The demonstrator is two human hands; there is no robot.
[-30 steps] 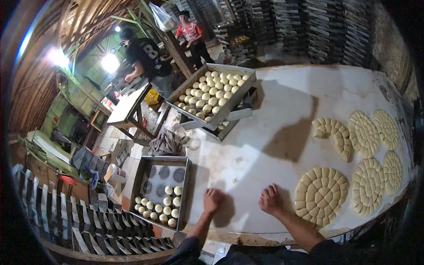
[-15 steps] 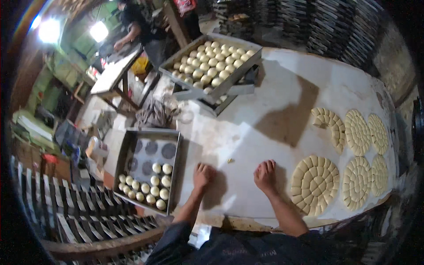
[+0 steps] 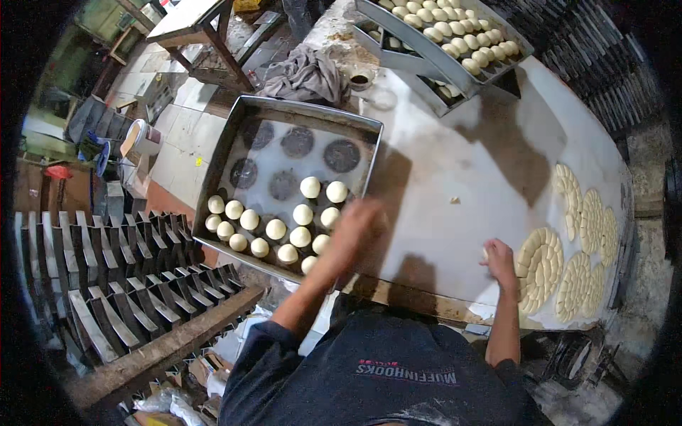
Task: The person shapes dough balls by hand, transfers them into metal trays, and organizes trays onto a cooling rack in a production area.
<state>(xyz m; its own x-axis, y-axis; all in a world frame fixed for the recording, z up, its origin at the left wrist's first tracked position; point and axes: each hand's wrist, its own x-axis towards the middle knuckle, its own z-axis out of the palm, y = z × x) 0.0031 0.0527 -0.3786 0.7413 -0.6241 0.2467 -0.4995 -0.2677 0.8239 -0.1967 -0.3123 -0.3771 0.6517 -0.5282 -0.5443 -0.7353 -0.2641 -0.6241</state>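
Note:
My left hand (image 3: pixel 361 226) is blurred by motion over the right rim of a square metal tray (image 3: pixel 312 108); whether it holds anything is hidden. Round, smooth dough balls (image 3: pixel 275 228) fill the tray's near half, and dark round patches show on its bare far part. Over the white worktable (image 3: pixel 433 234), my right hand (image 3: pixel 500 261) is closed, with a pale bit of what looks like dough at its fingertips. Just right of it lies a spiral of cut dough (image 3: pixel 538 266). A small dough scrap (image 3: pixel 455 201) sits farther back.
Stacked trays of dough balls (image 3: pixel 440 32) stand at the far side. More cut dough spirals (image 3: pixel 572 287) lie at the right. A crumpled grey cloth (image 3: pixel 309 74) is beyond the near tray. Slatted metal pieces (image 3: pixel 106 263) stand at the left, with a white bucket (image 3: pixel 148 138) behind.
My view has swung left. My left hand has moved left from the table to the tray's edge; my right hand has shifted right, close to the large dough spiral.

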